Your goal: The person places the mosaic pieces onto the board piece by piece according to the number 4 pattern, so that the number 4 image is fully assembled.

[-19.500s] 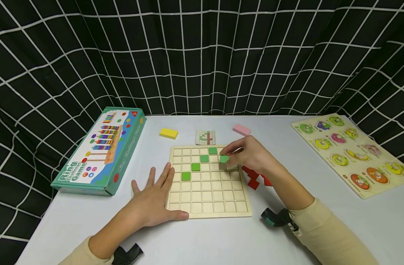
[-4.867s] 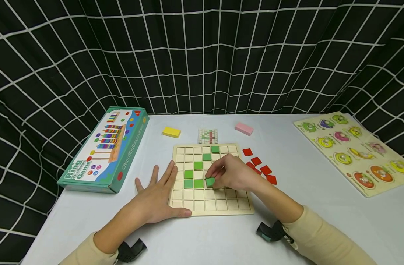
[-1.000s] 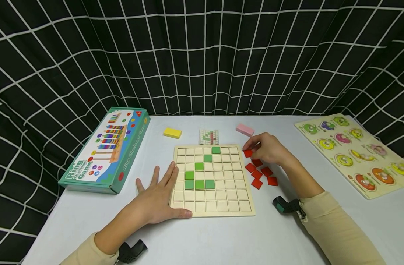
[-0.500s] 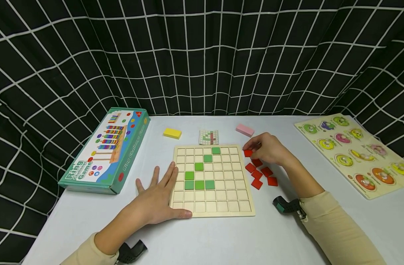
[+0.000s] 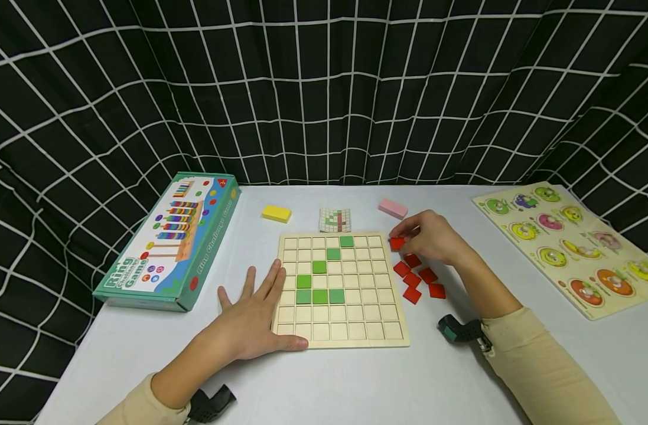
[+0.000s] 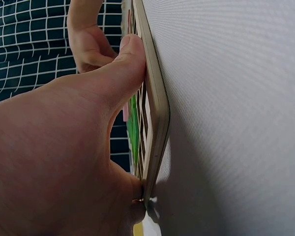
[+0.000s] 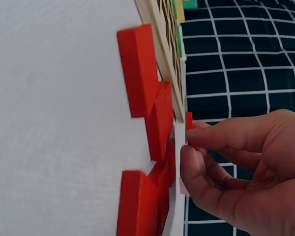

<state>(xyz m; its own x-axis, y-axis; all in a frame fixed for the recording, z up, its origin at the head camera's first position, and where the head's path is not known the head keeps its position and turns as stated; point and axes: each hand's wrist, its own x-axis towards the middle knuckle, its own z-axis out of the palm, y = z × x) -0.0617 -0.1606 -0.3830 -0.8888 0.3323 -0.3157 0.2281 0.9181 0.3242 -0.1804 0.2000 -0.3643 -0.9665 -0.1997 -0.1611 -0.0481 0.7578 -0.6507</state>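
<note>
The wooden grid board (image 5: 341,343) lies flat at mid-table, with several green square tiles (image 5: 320,296) seated in its cells. My left hand (image 5: 249,327) rests along its left side, fingers spread straight, thumb (image 6: 130,56) lying over the board's near edge. Beyond the board's upper right corner, my right hand (image 5: 430,239) pinches one red square tile (image 5: 397,243) between thumb and fingers; the right wrist view shows only a sliver of it. Several other red tiles (image 7: 139,71) lie loose on the table just below that hand, right of the board.
A small pattern card (image 5: 335,220) sits behind the board, between a yellow block (image 5: 276,213) and a pink block (image 5: 393,208). At left lies a green game box (image 5: 169,242); at right, a fruit picture board (image 5: 563,242). A black gridded curtain (image 5: 324,88) surrounds the table.
Green tiles were added to a lower row, the third one after 4.9 seconds ago. My right hand then went to the red tiles and now raises one slightly. My left hand stays put.
</note>
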